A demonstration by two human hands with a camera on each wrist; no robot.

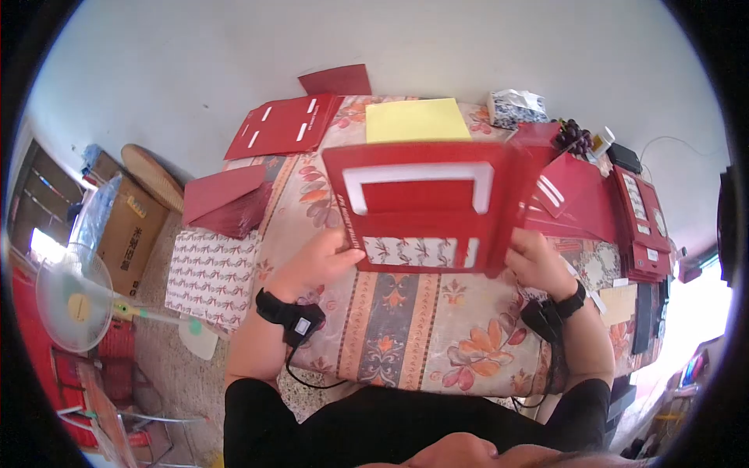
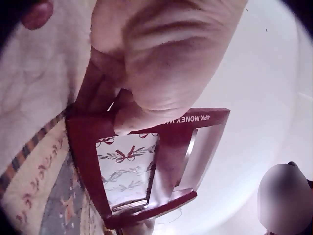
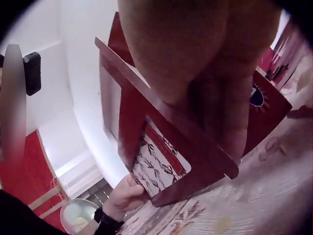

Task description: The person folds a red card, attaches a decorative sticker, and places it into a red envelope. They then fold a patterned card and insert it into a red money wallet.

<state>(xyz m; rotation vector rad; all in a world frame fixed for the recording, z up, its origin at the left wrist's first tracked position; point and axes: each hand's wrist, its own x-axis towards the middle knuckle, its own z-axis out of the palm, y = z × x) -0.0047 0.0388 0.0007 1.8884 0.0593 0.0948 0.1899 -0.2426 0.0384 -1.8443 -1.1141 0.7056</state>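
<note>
A red printed card folder [image 1: 421,226] with cut-out windows stands upright above the table in the head view; patterned paper shows through its lower window. My left hand [image 1: 318,261] grips its lower left edge, thumb on the front face. At the lower right edge my right hand [image 1: 534,261] holds the folder near a folded side panel. The left wrist view shows the left hand [image 2: 161,63] pinching the folder [image 2: 171,147] beside its white lettering. In the right wrist view, the right hand's [image 3: 195,63] fingers lie behind the folder's edge flap [image 3: 161,107].
Red card sheets [image 1: 285,125] lie at the back left, a yellow sheet [image 1: 417,119] at the back. Dark red envelopes [image 1: 226,195] and patterned paper [image 1: 209,273] are at left. At right are red envelopes [image 1: 581,195], grapes [image 1: 573,139], a tissue box [image 1: 516,109] and finished-looking folders [image 1: 644,226].
</note>
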